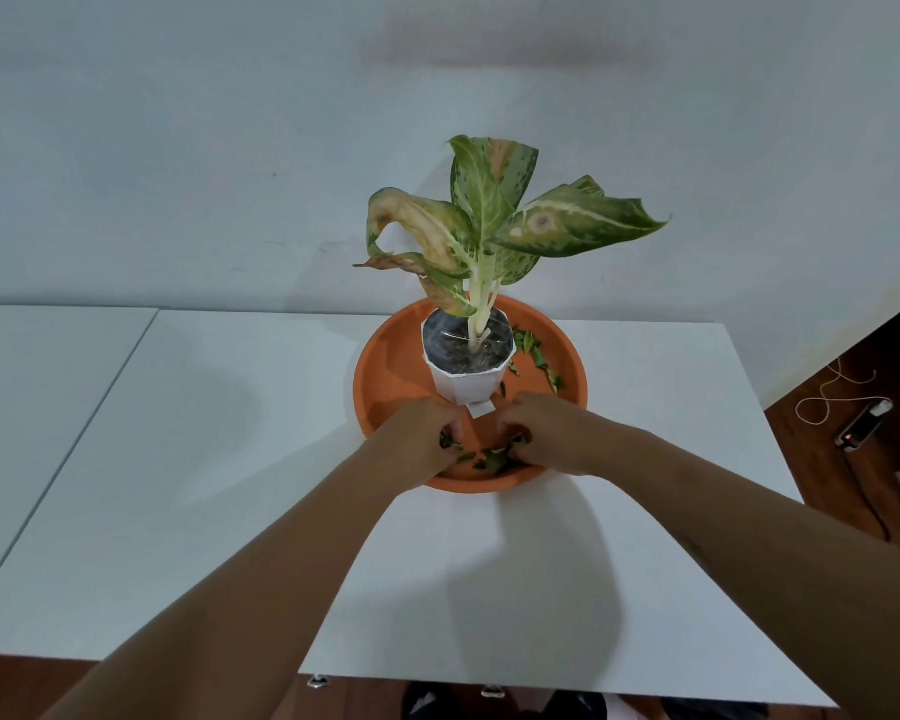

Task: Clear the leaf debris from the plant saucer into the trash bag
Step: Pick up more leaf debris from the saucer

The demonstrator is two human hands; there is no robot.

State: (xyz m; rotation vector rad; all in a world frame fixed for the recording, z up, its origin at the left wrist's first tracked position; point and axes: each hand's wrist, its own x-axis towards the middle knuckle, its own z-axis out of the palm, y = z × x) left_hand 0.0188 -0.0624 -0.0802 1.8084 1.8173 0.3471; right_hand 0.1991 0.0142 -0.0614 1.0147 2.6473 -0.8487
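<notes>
Your left hand and right hand, fingers curled around leaf scraps, rake debris together at the orange saucer's near rim, clear of the white pot; no trash bag is visible.

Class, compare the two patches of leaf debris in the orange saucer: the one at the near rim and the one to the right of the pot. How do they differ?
The near-rim debris lies between the left hand and right hand, whose fingers are gathering it; the right-side debris lies untouched. The near patch is bunched together; the right patch is strung out in a curved line. Both are small green leaf scraps inside the saucer.
</notes>
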